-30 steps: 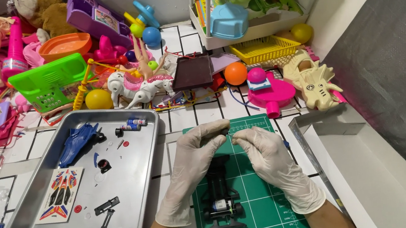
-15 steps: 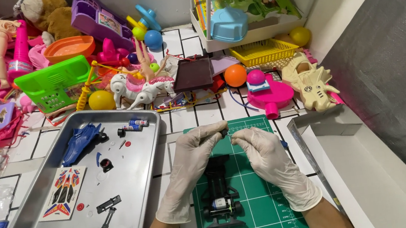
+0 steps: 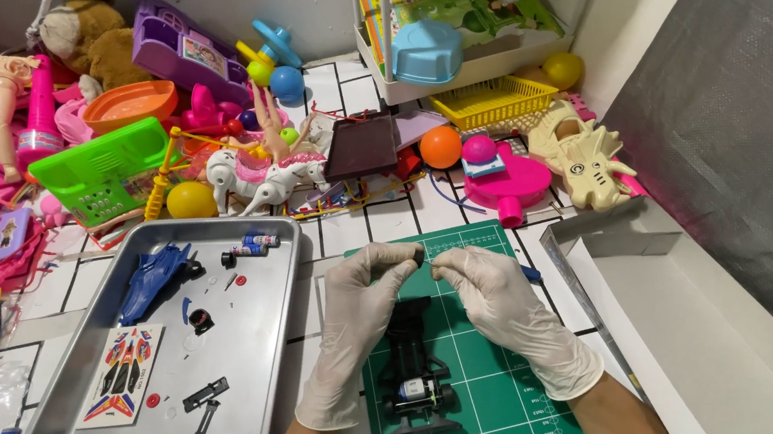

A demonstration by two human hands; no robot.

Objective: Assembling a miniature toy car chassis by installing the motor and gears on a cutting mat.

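Both hands sit almost where they were half a second ago; my fingertips have drawn slightly closer over the mat. Left hand (image 3: 357, 330), gloved, fingers pinched shut on a small black part (image 3: 419, 258) held between thumb and forefinger. Right hand (image 3: 508, 308), gloved, fingers also pinched together, tips just beside the part; I cannot tell whether they grip it or only touch it.

Part is held up above the far end of the green mat (image 3: 512, 405), which lies on the tiled counter (image 3: 335, 232). Below my hands, on the mat, lies the black chassis (image 3: 416, 377), lengthwise, partly hidden by my left wrist.

Left of the mat: metal tray (image 3: 257, 355). In it, blue car body (image 3: 155, 276) at the far end, sticker sheet (image 3: 121, 371) near the left wall, small black pieces (image 3: 204, 406) toward the near end, two small batteries (image 3: 255, 245) at the far edge.

Far side of the counter: heap of plastic toys, among them an orange ball (image 3: 440, 146).
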